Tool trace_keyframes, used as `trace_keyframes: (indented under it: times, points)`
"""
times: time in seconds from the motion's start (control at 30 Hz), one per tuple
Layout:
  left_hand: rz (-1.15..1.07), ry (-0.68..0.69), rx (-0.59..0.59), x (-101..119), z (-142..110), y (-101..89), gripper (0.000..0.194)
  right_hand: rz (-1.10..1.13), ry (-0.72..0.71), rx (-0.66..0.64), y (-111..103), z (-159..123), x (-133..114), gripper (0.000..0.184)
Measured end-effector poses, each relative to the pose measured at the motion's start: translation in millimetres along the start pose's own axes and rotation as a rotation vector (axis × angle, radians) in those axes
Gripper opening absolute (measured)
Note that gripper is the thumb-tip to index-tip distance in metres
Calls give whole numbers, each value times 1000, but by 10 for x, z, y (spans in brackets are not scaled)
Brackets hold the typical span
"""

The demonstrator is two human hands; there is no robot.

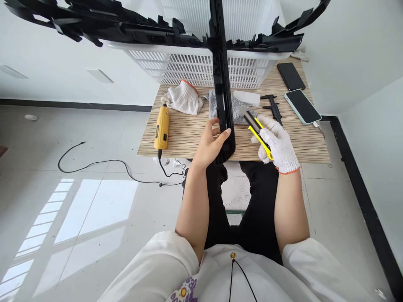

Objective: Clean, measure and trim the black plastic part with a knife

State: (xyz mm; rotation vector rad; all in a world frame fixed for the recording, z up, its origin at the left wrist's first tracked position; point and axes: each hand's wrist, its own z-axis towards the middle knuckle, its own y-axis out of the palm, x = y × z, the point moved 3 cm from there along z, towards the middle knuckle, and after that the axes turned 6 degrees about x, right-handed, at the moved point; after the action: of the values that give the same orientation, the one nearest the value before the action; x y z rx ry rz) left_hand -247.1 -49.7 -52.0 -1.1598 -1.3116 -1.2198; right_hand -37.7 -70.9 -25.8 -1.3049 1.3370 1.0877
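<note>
My bare left hand [210,142] is closed around the near end of a long black plastic trim strip [223,88], thumb on its right side. The strip points away from me, its far part resting over the rim of a white basket. My right hand [278,140], in a white knit glove with an orange cuff, grips a yellow utility knife [260,137]. The knife points up and left toward the strip, apart from it. Under the strip lies a grey speckled cloth [239,111]. A black caliper [273,108] lies just beyond my right hand.
More black plastic trim pieces [126,31] lie across the white basket [189,63] at the table's back. A yellow rotary tool [161,128] and a white glove [185,98] are at left. Two phones, one black [291,76], one pale-cased [302,107], lie right. A cable [126,167] trails over the floor.
</note>
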Motion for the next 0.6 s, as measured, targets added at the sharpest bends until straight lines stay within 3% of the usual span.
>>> trace_keyframes:
  times: [0.13, 0.33, 0.47, 0.6]
  points:
    - [-16, -17, -20, 39, -10, 25, 44, 57, -43, 15, -8, -22, -31, 62]
    - [-49, -23, -30, 73, 2, 32, 50, 163, -89, 56, -35, 34, 24, 43]
    - [-36, 5, -49, 71, -6, 26, 44, 186, -127, 54, -52, 85, 73, 32]
    - [46, 42, -74, 84, -34, 22, 43, 234, -162, 30, -91, 131, 40, 41]
